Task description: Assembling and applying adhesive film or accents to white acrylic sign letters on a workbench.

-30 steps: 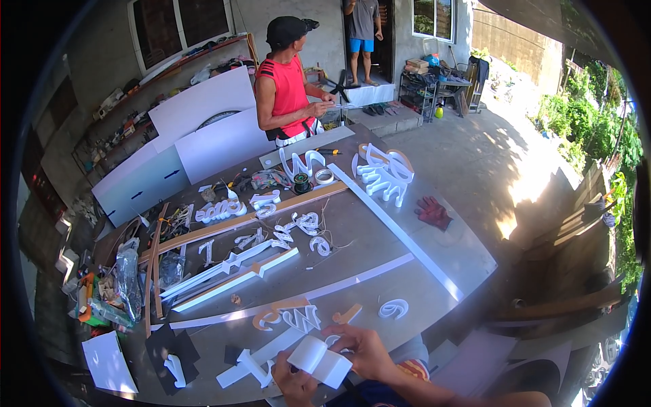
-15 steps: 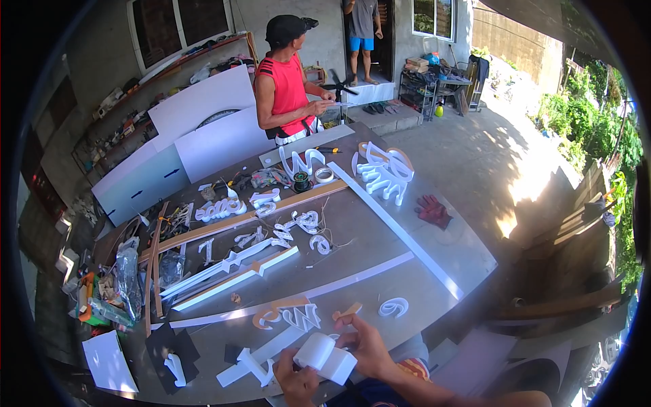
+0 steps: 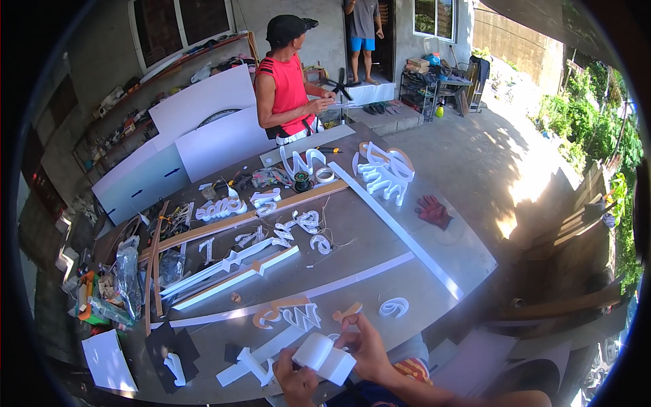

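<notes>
Just off the near table edge, both my hands hold a thick white piece with a rounded outline, like a cut-out letter [image 3: 314, 351]. My left hand [image 3: 296, 386] grips its left side, with the fingers partly hidden. Closed on its right upper part is my right hand [image 3: 371, 353], thumb and forefinger bent close together. Beyond the hands lie a small brown piece [image 3: 349, 312] and a white letter with sharp points [image 3: 303, 315]. A white curl-shaped piece [image 3: 393, 307] rests to the right. To the left, a white T-like piece [image 3: 252, 365] lies at the near edge.
Long white strips [image 3: 400, 234] cross the grey table [image 3: 359, 278]. Further back are several white letters [image 3: 383, 173], a tape roll [image 3: 325, 175] and a red glove [image 3: 433, 212]. A person in a red sleeveless top [image 3: 288, 95] stands across the table; another stands in a doorway.
My hands and the white piece have shifted very slightly. The grip looks the same, and the things on the table have not moved.
</notes>
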A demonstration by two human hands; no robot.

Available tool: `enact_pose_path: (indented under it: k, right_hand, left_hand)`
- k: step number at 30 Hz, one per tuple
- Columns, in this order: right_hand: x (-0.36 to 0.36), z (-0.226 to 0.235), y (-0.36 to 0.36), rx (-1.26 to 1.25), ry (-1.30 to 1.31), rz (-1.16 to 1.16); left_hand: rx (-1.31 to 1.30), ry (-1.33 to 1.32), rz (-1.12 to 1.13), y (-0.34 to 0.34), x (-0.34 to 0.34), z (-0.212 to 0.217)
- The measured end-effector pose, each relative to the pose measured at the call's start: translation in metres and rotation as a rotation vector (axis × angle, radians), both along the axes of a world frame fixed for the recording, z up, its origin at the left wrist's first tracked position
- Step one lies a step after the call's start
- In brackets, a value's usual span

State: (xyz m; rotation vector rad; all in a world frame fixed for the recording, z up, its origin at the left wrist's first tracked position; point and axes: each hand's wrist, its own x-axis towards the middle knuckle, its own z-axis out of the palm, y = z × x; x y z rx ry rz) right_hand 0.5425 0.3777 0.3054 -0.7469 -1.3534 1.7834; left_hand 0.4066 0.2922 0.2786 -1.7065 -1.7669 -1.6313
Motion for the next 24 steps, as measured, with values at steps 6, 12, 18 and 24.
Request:
enact_pose_path:
  k: [6, 12, 18, 24]
  right_hand:
    - [0.0, 0.0, -0.001, -0.002, 0.002, 0.002]
    - [0.0, -0.001, -0.004, 0.038, -0.005, 0.002]
    - [-0.001, -0.004, -0.004, 0.015, 0.125, 0.019]
    - [-0.002, -0.006, 0.008, 0.11, 0.031, 0.247]
  left_hand:
    - [-0.014, -0.026, -0.034, 0.002, 0.001, 0.01]
    - [-0.048, -0.056, -0.062, 0.001, 0.002, 0.014]
    - [-0.038, -0.029, -0.069, 0.002, 0.0, 0.015]
    - [-0.004, -0.026, -0.054, 0.002, -0.002, 0.014]
